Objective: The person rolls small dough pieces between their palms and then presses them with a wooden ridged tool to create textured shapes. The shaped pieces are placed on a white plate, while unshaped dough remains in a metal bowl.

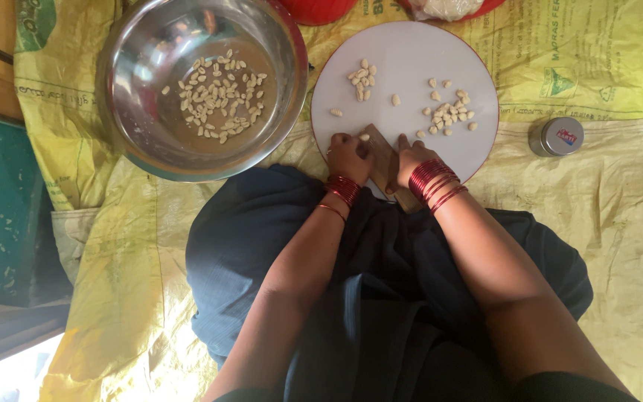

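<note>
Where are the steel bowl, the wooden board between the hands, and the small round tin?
steel bowl (pixel 134 141): head view, on its bare inner wall at lower left.
wooden board (pixel 383 158): head view, on its face between the hands.
small round tin (pixel 557 136): head view, on its lid.

yellow sacking — steel bowl, white board, tin

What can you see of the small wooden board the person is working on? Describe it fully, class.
The wooden board is small, brown and flat, lying slanted at the near edge of the round white plate. The left hand presses a pale dough piece at its top end; the right hand steadies its other side. Its lower end pokes out over the dark cloth.
</note>
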